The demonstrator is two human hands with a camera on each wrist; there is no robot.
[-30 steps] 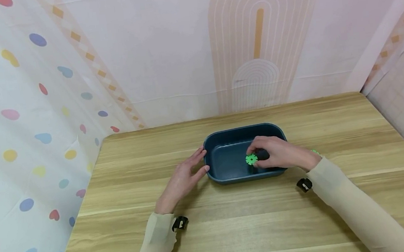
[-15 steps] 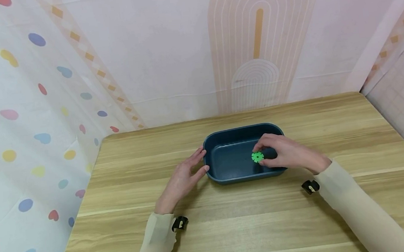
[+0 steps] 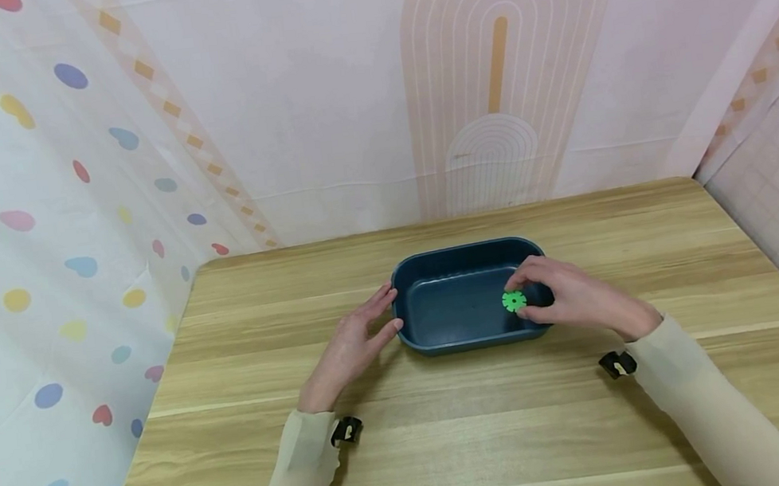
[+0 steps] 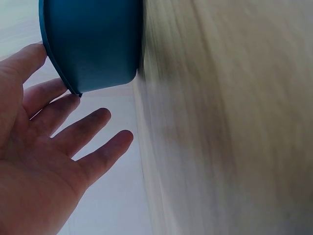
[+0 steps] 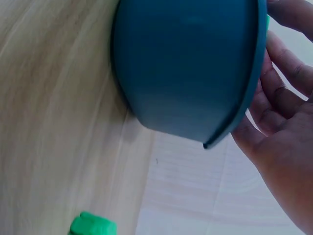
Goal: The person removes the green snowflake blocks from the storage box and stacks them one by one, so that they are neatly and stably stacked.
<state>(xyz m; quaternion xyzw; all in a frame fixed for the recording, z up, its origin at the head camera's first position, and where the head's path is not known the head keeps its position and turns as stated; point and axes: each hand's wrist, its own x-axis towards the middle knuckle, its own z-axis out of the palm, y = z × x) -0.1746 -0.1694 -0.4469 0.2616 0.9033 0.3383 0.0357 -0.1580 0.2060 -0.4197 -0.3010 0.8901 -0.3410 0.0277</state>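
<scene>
A dark blue rectangular bin (image 3: pixel 440 309) with rounded corners sits on the wooden table. My left hand (image 3: pixel 351 351) touches its left end, the thumb and fingertips against the rim. Seen from the left wrist, the fingers (image 4: pixel 54 112) are spread, some of them at the rim and others free of it. Over the bin's right part, my right hand (image 3: pixel 572 294) pinches a green notched plastic disc (image 3: pixel 514 301) between thumb and finger. In the right wrist view the bin's wall (image 5: pixel 190 63) hides nearly all of that disc and some fingertips.
Another green plastic piece (image 5: pixel 93 225) lies on the table near the bin's right side, hidden in the head view. The wooden tabletop (image 3: pixel 427 447) ends at a patterned curtain (image 3: pixel 315 99) behind, with more curtain at both sides.
My right hand has drawn to the right over the bin, carrying the green disc with it. My left hand and the bin stay in place.
</scene>
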